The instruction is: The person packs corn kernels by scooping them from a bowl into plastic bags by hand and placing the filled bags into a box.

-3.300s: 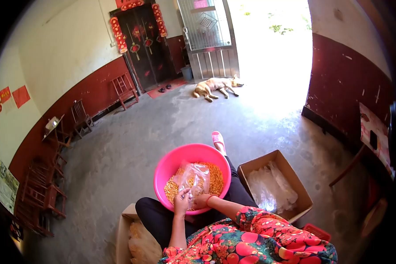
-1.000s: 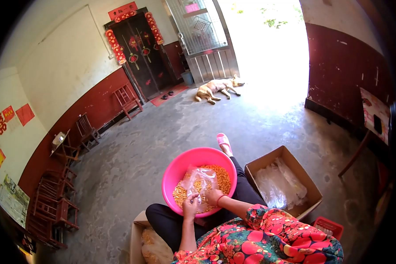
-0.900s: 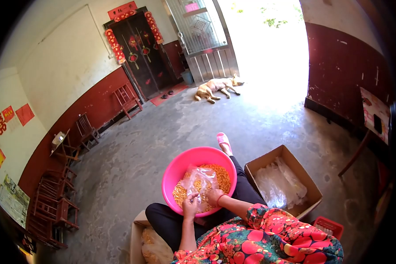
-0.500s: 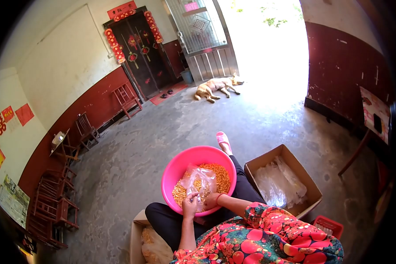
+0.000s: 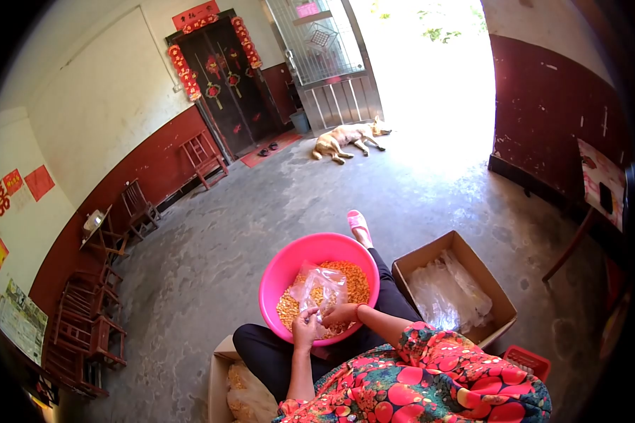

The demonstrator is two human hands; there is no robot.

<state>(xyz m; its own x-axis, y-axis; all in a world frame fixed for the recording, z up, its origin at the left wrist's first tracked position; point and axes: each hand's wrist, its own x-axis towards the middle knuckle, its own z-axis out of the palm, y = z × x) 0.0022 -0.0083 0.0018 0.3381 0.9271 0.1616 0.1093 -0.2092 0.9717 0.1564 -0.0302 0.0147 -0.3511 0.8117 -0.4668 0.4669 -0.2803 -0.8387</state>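
Observation:
A pink basin rests at my lap, holding loose yellow-orange kernels. Over the kernels is a clear plastic bag. My left hand pinches the near edge of the bag, at the basin's near side. Just right of it, my right hand reaches in over the rim, its fingertips close to my left hand at the bag's edge. What the right fingers hold, if anything, is too small to make out.
An open cardboard box with clear bags stands at the right, beside a red basket. Another box with filled bags is at the lower left. A dog lies near the doorway. Wooden chairs line the left wall.
My right hand has moved left and up, closer to my left hand. The left hand stays on the bag. Since the oldest frame, the view has also shifted.

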